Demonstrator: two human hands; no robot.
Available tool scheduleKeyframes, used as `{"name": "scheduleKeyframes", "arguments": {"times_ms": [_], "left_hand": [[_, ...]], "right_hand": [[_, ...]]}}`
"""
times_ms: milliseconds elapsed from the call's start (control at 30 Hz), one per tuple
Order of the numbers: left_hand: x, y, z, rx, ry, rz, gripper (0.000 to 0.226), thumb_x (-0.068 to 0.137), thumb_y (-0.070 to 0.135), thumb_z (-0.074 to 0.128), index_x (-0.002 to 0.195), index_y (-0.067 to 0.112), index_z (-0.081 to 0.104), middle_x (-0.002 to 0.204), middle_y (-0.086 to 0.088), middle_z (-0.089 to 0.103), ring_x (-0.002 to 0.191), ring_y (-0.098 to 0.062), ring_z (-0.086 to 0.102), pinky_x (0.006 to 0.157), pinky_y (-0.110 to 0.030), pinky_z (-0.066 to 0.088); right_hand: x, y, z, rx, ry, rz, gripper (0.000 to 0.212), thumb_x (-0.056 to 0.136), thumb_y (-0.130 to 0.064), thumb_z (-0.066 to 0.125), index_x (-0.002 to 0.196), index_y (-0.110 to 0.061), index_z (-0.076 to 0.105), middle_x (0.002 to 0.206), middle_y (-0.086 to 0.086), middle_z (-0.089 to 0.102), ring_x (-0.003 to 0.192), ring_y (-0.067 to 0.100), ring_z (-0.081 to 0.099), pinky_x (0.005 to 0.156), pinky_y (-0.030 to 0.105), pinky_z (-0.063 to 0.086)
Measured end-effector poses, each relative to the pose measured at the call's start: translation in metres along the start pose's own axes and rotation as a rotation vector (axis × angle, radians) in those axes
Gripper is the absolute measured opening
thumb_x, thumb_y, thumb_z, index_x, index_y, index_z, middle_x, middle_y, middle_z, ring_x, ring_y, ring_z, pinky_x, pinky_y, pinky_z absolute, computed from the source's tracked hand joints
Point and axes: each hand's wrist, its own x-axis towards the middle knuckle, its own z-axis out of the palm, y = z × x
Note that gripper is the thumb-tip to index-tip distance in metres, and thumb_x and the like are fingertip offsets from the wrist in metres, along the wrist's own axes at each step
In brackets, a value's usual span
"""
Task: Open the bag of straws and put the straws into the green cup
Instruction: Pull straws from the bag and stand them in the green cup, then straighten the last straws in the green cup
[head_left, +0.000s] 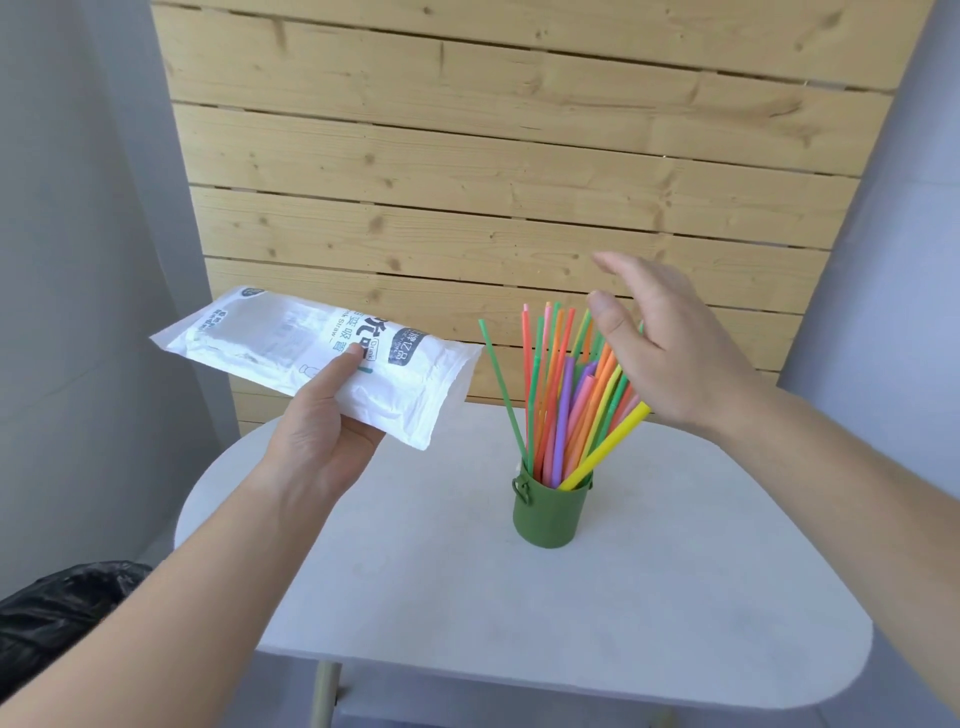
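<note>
Pine slats (519, 156) back a white table (415, 597). Near its centre stands the cup (550, 514), with the straws (561, 395) fanned upright inside. At 10 o'clock from the cup, the left hand (317, 431) grips the bag (291, 343), thumb on top. At 1 o'clock, the right hand (670, 353) hangs loose-fingered beside the straw tips, holding nothing.

Single head-worn wide-angle view, facing forward and down.

It looks from above the near edge of the surface (441, 597), close in, with both forearms entering from the bottom corners. The left hand (317, 436), gripping the bag (311, 343), sits left of centre, the right hand (680, 358) right of centre, and the cup (550, 514) near mid-frame. A wood panel (493, 156) closes the far side, its sides slanting inward toward the bottom.
</note>
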Motion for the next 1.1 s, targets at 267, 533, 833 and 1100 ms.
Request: {"name": "scheduleKeyframes", "arguments": {"times_ms": [267,533,833,1100], "left_hand": [[-0.058,0.061,-0.039,0.178,0.008,0.010,0.031,0.102,0.019,0.061,0.130,0.011,0.068,0.126,-0.006,0.075,0.115,-0.023,0.073,0.092,-0.045,0.061],[-0.126,0.114,-0.141,0.302,0.227,-0.005,0.038,0.101,0.034,0.058,0.128,0.008,0.068,0.126,-0.016,0.074,0.111,-0.033,0.074,0.097,-0.048,0.055],[-0.158,0.105,-0.276,0.245,0.667,-0.140,0.033,0.099,0.035,0.065,0.121,0.011,0.070,0.091,-0.006,0.081,0.076,-0.023,0.078,0.066,-0.037,0.061],[-0.134,0.074,-0.311,0.202,0.680,-0.302,0.027,0.099,0.025,0.063,0.123,0.014,0.071,0.093,-0.006,0.079,0.082,-0.022,0.076,0.063,-0.034,0.064]], "right_hand": [[-0.022,-0.114,0.040,0.479,-0.147,0.152,0.027,0.092,-0.049,0.057,0.107,-0.028,0.065,0.099,-0.015,0.069,0.087,-0.002,0.064,0.080,0.020,0.052],[-0.036,-0.233,0.161,0.969,-0.827,0.453,0.039,0.095,-0.039,0.062,0.115,-0.006,0.064,0.104,0.016,0.075,0.077,0.029,0.074,0.065,0.039,0.062],[-0.060,-0.297,0.280,0.731,-1.047,0.523,0.030,0.095,-0.026,0.065,0.113,-0.003,0.064,0.097,0.013,0.072,0.068,0.023,0.071,0.047,0.027,0.055],[-0.066,-0.293,0.334,0.645,-1.083,0.551,0.037,0.096,-0.033,0.063,0.104,0.003,0.068,0.096,0.018,0.073,0.068,0.027,0.070,0.052,0.031,0.059]]}}
